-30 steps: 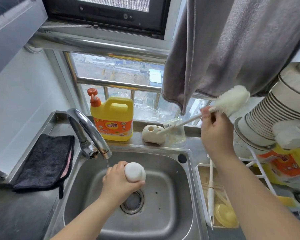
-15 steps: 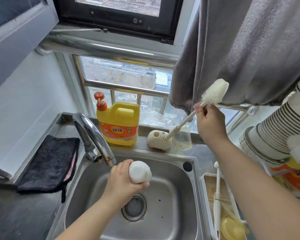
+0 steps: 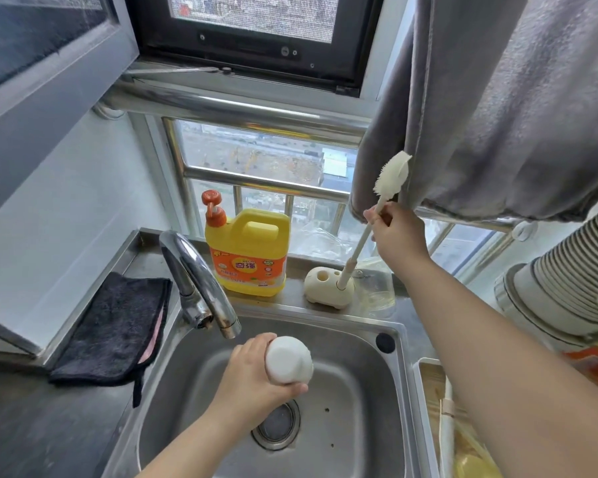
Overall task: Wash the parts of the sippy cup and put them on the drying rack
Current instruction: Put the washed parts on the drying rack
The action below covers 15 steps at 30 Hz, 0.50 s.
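My left hand (image 3: 252,381) grips a white rounded sippy cup part (image 3: 288,359) over the steel sink (image 3: 353,408), just below the tap spout (image 3: 201,281). My right hand (image 3: 396,232) holds the stem of a white bottle brush (image 3: 392,174) whose handle end stands in a cream brush holder (image 3: 328,289) on the ledge behind the sink. The brush head points up toward the hanging grey towel. A drying tray (image 3: 425,391) with yellowish parts lies at the right of the sink, mostly hidden by my right arm.
A yellow dish soap jug (image 3: 252,253) with an orange pump stands on the ledge. A black cloth (image 3: 114,326) lies left of the tap. A grey towel (image 3: 497,108) hangs overhead at right. Stacked bowls (image 3: 563,288) sit at far right. A clear glass (image 3: 373,288) stands beside the holder.
My right hand has swung the brush from tilted to nearly upright, its handle end set into the cream holder. My left hand keeps holding the white part over the sink.
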Tool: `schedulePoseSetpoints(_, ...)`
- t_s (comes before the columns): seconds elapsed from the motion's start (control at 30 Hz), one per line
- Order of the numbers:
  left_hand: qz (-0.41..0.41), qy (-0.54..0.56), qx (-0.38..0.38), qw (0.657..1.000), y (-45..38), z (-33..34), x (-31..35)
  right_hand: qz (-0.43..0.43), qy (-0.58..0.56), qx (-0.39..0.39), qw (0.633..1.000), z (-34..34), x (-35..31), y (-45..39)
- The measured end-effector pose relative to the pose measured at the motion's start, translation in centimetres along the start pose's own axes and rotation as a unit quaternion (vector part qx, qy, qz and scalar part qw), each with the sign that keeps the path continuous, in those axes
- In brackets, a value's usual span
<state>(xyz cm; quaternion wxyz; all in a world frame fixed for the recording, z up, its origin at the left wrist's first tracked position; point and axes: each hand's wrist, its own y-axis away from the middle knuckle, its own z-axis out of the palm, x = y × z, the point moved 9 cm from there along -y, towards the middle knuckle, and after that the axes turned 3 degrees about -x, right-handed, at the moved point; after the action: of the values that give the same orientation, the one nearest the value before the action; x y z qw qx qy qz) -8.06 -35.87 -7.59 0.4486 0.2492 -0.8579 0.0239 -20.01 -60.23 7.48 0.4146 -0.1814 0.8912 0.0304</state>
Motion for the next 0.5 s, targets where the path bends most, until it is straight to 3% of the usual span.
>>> schedulePoseSetpoints(0.33, -0.01, -0.001, 0.005, 1.0, 0.2, 0.4, -0.2, 0.053, -0.003, 0.036, 0.998, 0.8, 3.1, 6.1)
schedulePoseSetpoints(0.43, -0.032, 0.006, 0.007, 0.999, 0.2, 0.7, -0.1, 0.088, 0.022, -0.059, 0.994, 5.1, 6.4, 12.1)
schedulePoseSetpoints(0.5, -0.046, -0.011, -0.001, 0.999, 0.3, 1.5, -0.3, 0.133, 0.101, -0.237, 0.957, 9.4, 9.3, 17.1)
